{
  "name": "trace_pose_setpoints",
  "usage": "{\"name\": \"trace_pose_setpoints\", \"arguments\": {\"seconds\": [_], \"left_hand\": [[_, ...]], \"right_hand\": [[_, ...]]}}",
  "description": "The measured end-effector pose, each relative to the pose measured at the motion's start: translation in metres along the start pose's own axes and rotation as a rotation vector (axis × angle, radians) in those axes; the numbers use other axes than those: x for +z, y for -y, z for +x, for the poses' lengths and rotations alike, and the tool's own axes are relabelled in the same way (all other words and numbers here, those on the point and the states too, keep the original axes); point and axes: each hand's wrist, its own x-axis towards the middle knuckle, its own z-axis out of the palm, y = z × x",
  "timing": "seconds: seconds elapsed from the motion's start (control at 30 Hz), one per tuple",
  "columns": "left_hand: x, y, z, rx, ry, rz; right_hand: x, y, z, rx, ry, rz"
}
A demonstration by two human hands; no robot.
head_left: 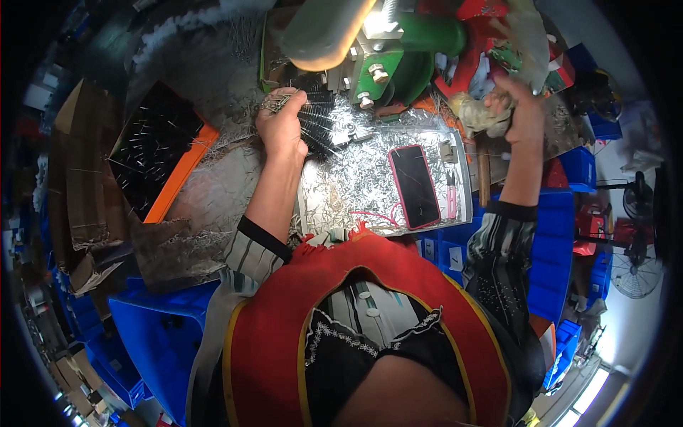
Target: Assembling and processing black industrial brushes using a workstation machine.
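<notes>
My left hand (282, 124) is closed around a bunch of thin metal pins (274, 102). Dark, slender rods (318, 117) fan out beside its thumb, close to the green press (384, 64); their far ends are partly hidden by the machine. At the press's right side, my right hand (518, 107) curls its fingers on a pale, cloth-like wrapping (480, 114). What lies under that wrapping is hidden, and the hand is slightly smeared by motion. Under the press, a metal tray (370, 192) is strewn with shiny slivers.
A phone (415, 186) in a pink case lies on the tray beside a pink-and-white pen-like tool (451, 192). Left of my left arm, an orange-edged box (181, 174) holds many black rods. Blue bins (160, 334) stand near my body, and a cardboard box (89, 142) is at far left.
</notes>
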Motion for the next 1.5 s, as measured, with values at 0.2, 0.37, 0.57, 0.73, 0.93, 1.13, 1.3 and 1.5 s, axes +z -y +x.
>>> {"name": "trace_pose_setpoints", "arguments": {"seconds": [0.2, 0.37, 0.57, 0.73, 0.93, 1.13, 1.3, 1.5], "left_hand": [[-0.007, 0.006, 0.004, 0.044, -0.01, -0.039], [-0.006, 0.004, 0.006, 0.025, -0.001, -0.17], [-0.005, 0.005, 0.006, 0.079, -0.036, -0.138], [-0.002, 0.004, 0.008, 0.052, -0.035, -0.137], [0.002, -0.001, 0.004, 0.08, -0.016, -0.044], [-0.008, -0.012, -0.003, 0.089, 0.181, 0.256], [-0.016, -0.007, -0.001, 0.042, 0.187, 0.011], [-0.008, 0.0, 0.0, 0.079, 0.046, -0.231]], "right_hand": [[0.009, -0.002, -0.007, -0.3, 0.054, -0.023], [0.005, -0.078, -0.002, -0.358, 0.157, 0.215], [-0.002, -0.008, -0.002, -0.029, 0.039, -0.061], [0.013, 0.034, -0.005, -0.102, 0.114, -0.106], [0.002, -0.073, -0.006, -0.52, -0.041, 0.004], [0.002, -0.034, -0.009, -0.111, -0.009, 0.087], [0.004, -0.015, -0.011, -0.093, -0.041, 0.025], [0.002, -0.025, -0.01, -0.068, -0.068, 0.055]]}}
